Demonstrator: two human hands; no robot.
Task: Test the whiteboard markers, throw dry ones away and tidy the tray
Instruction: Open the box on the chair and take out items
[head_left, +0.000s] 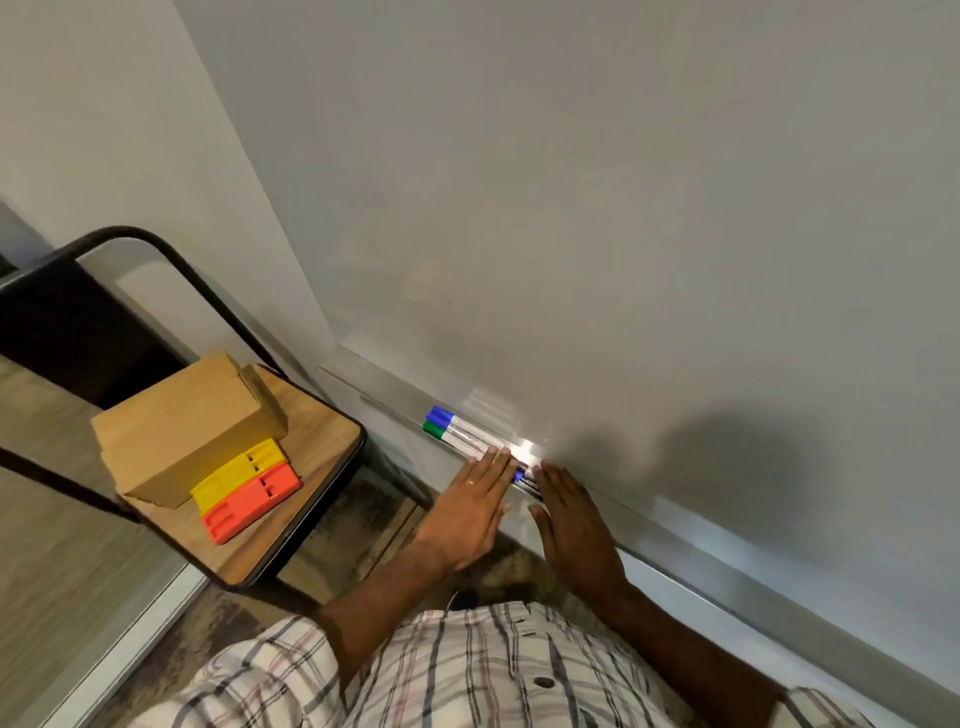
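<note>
Fingers (493, 460) of the left hand (470, 506) are straight and together, tips pressing on the marker barrels. The right hand (571, 519) is the same: flat, gripping nothing.

The blue-capped marker (441, 414) and green-capped marker (434, 428) lie side by side in the tray (382, 392), caps pointing left. A third marker (522, 479) shows between the hands (mostly covered). The tray runs along the whiteboard (571, 208) bottom edge.

A chair (322, 457) to the left carries a cardboard box (187, 415), a yellow eraser (239, 475) and an orange eraser (254, 501).

Risk: it's a flat push with no grip, so round barrels could roll over the tray's front lip to the floor. Uneven pressure would skew the row.
</note>
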